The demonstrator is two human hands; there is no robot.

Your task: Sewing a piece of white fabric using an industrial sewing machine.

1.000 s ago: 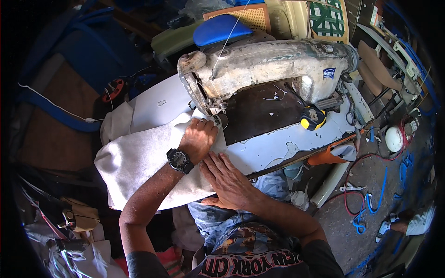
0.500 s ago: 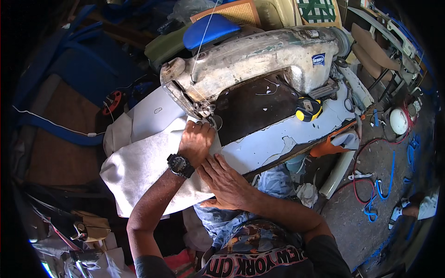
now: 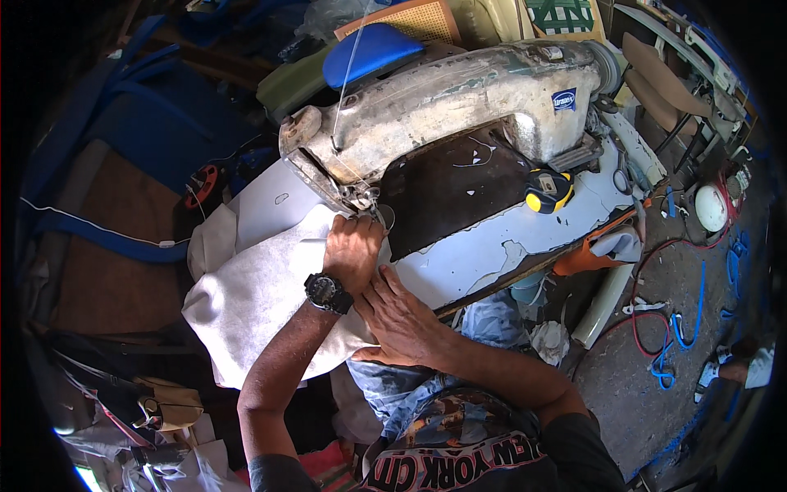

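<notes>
White fabric [image 3: 254,295] lies across the left end of the sewing table [image 3: 500,246], draped over its left and near edges, leading edge under the needle end of the sewing machine [image 3: 459,98]. Left hand [image 3: 352,250] flat on the fabric, palm down, fingers extended up to the presser foot, not pinching anything. Black wristwatch [image 3: 329,293] on that wrist. Right hand [image 3: 403,316] just behind and beside the left, also spread flat, pressing fabric at the near table edge, nothing clasped. Hands nearly touching at the left wrist. Machine is worn, off-white, sits along the far side of the table. Yellow-black tape measure [image 3: 549,190] on the table near the machine's right end, well apart from both hands. Blue cushion [image 3: 373,49] behind the machine.
</notes>
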